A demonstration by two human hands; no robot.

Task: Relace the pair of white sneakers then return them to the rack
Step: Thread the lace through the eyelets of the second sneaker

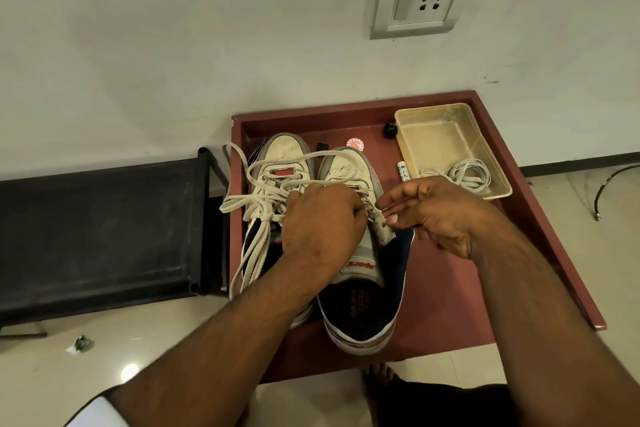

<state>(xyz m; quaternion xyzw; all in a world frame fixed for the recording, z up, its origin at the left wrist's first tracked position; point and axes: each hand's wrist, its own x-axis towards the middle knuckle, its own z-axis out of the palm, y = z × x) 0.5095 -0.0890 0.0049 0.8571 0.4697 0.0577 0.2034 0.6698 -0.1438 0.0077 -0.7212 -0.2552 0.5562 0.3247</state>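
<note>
A person's left hand point(320, 222) curls over the lace point(263, 184) at the right sneaker's point(360, 253) eyelets, while the right hand point(440, 215) pinches the eyelet flap there. Both white sneakers sit side by side on a maroon tray point(450, 288), toes pointing away toward the wall point(207, 45), directly beneath the hands. Red tongue lettering is unreadable. The left sneaker point(277, 177) looks laced; the black rack point(97, 229) waits left.

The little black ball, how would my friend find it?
Look at the dark red tray by the wall. At its far edge, left of the clear plastic box, sits the black ball. It is the only round, black thing there.
</note>
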